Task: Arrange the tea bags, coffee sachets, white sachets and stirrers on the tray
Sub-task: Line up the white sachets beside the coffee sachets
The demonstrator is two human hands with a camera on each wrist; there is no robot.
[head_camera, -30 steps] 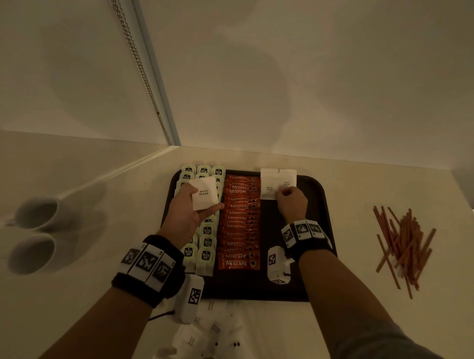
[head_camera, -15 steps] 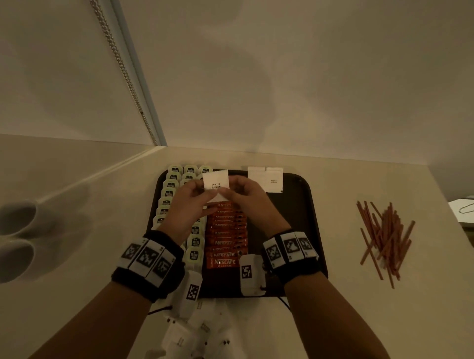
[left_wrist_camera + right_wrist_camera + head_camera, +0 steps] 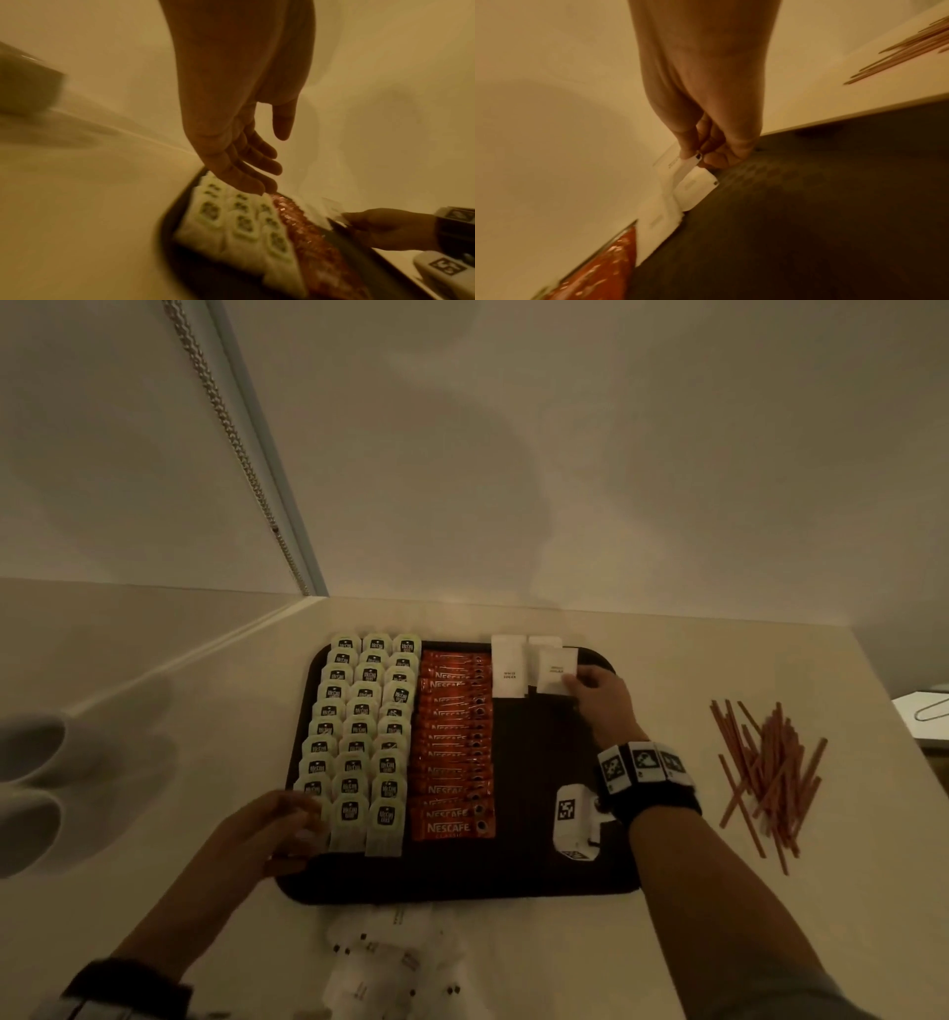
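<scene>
A dark tray [image 3: 539, 875] holds three columns of green-labelled tea bags [image 3: 359, 737] on its left and a column of orange coffee sachets [image 3: 454, 747] beside them. White sachets [image 3: 508, 667] lie at the tray's far edge. My right hand [image 3: 598, 695] pinches one white sachet [image 3: 555, 671] [image 3: 685, 164] over the far right of the tray, above another sachet [image 3: 695, 188]. My left hand [image 3: 277, 829] [image 3: 246, 162] hangs with relaxed, empty fingers by the tray's near left corner, over the nearest tea bags [image 3: 241, 223]. Red-brown stirrers [image 3: 765, 767] lie heaped on the table right of the tray.
More white sachets [image 3: 390, 958] lie loose on the table just in front of the tray. Two white cups [image 3: 31, 778] stand at the far left, blurred. A wall and a blind chain [image 3: 231, 449] rise behind the table. The tray's right half [image 3: 808, 203] is bare.
The white sachet passed from my left hand to my right, which carried it to the tray's far right. My left hand drew back, empty, to the near left corner.
</scene>
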